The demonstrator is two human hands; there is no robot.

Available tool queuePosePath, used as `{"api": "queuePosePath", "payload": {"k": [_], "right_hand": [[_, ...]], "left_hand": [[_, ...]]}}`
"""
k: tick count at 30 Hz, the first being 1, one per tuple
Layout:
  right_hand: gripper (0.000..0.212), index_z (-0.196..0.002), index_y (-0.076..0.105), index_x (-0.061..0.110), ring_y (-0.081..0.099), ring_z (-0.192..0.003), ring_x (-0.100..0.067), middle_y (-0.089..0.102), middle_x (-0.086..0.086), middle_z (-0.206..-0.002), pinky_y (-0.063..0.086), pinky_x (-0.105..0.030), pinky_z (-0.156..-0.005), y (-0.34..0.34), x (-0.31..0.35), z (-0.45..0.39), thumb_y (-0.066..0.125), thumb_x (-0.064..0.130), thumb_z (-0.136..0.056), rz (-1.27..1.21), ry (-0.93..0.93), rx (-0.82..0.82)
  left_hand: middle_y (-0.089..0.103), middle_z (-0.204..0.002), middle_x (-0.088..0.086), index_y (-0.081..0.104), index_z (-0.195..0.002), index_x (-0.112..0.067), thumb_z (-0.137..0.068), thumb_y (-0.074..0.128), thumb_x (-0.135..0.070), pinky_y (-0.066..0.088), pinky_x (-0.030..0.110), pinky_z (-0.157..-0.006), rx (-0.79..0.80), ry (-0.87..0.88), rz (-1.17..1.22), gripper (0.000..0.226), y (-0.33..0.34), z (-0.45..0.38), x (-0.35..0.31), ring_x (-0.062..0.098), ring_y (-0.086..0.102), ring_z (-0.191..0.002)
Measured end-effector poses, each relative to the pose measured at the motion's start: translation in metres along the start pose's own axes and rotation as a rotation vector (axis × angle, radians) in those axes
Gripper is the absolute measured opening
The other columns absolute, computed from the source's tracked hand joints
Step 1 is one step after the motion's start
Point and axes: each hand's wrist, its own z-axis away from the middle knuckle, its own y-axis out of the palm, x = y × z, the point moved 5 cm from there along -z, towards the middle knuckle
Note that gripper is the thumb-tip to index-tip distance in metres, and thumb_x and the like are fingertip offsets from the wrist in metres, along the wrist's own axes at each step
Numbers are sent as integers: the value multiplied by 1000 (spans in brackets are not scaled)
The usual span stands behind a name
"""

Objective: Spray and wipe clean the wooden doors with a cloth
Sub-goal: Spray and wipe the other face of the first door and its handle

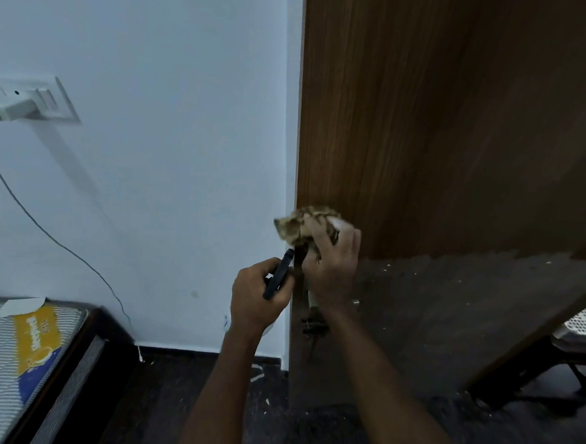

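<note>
Right hand (332,258) clamps crumpled cloth (305,222) against wooden door (445,128) edge; left hand (259,298) grips black sprayer (279,274) beside it. Wipe firmly along grain, downward.

We see a dim room w/ a cool bluish cast on the wall (152,144). The door (445,128) is brightest at its left edge, darkening to the right. The charger (19,107) throws a long soft shadow down-right. Wide-angle bending at the edges; cloth (305,222) and charger slightly blurred.
</note>
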Motion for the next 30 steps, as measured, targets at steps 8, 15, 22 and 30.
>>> {"api": "queuePosePath", "payload": {"k": [8,15,22,30], "right_hand": [[59,-115,71,12,57,-115,-26,54,-8,-124,55,-43,-97,-22,-54,57,61,-18,-65,-97,465,56],[64,-132,63,16,57,-115,-14,52,4,-125,44,-9,-94,-31,-58,64,73,-7,-73,-164,652,-12],[41,-111,71,16,59,-95,-27,61,-4,-111,51,-40,-82,23,-3,124,73,0,-73,17,73,508],[46,-114,66,14,61,-102,-27,56,-5,-117,58,-45,-80,-10,-56,101,63,-1,-70,-14,621,55]], "left_hand": [[69,-73,-6,71,-84,-25,-82,65,-49,52,32,-55,286,-9,-275,25,39,33,30,17,63,-63],[57,-56,-10,60,-67,-25,-84,64,-49,37,24,-51,322,-112,-316,30,48,42,36,13,54,-50],[66,-70,-15,77,-93,-22,-88,64,-48,47,22,-54,97,-54,-101,30,21,34,39,9,59,-56],[54,-56,-13,66,-76,-26,-91,65,-35,37,24,-49,103,-46,-80,17,9,38,47,12,50,-47]]}}
